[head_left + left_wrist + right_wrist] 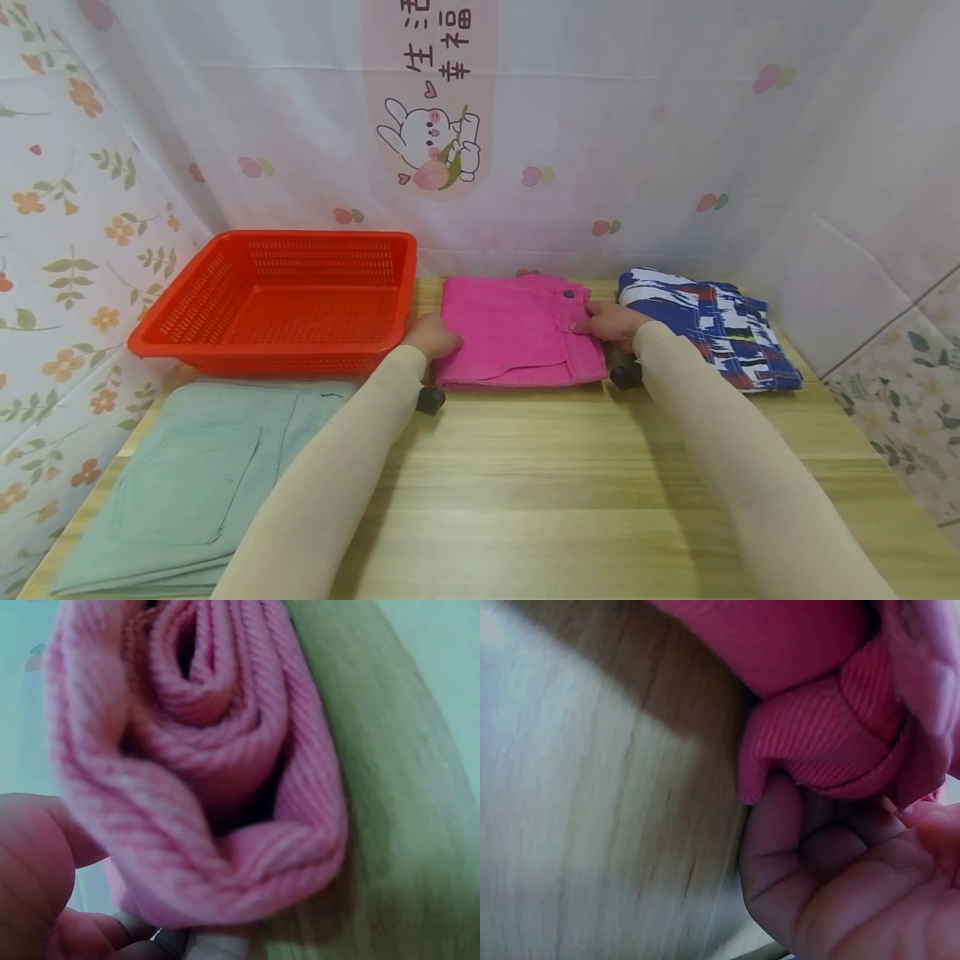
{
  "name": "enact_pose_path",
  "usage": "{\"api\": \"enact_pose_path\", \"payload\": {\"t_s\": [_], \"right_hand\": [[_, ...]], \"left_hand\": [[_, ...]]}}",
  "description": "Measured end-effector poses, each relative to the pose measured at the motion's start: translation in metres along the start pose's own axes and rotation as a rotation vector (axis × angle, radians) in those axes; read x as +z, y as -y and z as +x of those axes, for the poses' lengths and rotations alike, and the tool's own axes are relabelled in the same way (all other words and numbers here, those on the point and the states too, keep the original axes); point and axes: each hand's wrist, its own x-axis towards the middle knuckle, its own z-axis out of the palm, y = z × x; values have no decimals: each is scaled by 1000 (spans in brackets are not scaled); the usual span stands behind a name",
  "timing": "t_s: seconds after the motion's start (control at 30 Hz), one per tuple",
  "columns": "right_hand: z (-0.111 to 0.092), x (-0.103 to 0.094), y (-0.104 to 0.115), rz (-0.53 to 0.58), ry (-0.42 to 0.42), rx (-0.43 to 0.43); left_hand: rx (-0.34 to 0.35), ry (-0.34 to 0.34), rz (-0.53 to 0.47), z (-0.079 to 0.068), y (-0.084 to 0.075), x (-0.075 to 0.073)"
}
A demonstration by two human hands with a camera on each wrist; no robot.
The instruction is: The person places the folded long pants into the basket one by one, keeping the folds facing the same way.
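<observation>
Folded pink pants [510, 329] lie on the wooden table in front of me, with a dark button and waistband toward the right. My left hand [431, 337] grips their left edge, thumb on top. At the opposite edge my right hand [611, 322] pinches the waistband side, its thumb over the cloth. The left wrist view shows the rolled layers of the pants [210, 877] beside the thumb [34, 855]. In the right wrist view, curled fingers [772, 847] tuck under the edge of the pink cloth [810, 735].
A red plastic basket [273, 340] stands at the back left. Folded light green pants [195, 475] lie at the front left, partly behind my left sleeve. A folded blue, white and red patterned garment [712, 325] lies right of my right hand. A printed curtain [600, 125] hangs behind the table.
</observation>
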Motion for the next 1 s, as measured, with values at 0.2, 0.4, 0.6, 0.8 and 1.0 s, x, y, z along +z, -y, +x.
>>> {"api": "enact_pose_path", "payload": {"t_s": [0.2,0.4,0.6,0.8,1.0], "right_hand": [[0,3,-1,31,-30,21],[-4,3,2,93,-43,31],[-9,2,4,80,-47,21],[-14,2,6,95,-53,5],[-20,0,9,142,-64,9]], "left_hand": [[-15,13,3,3,1,1],[-27,35,-16,4,0,0],[-26,37,-37,3,-2,0],[-24,25,-71,5,-2,3],[-3,1,-61,-1,-6,1]]}}
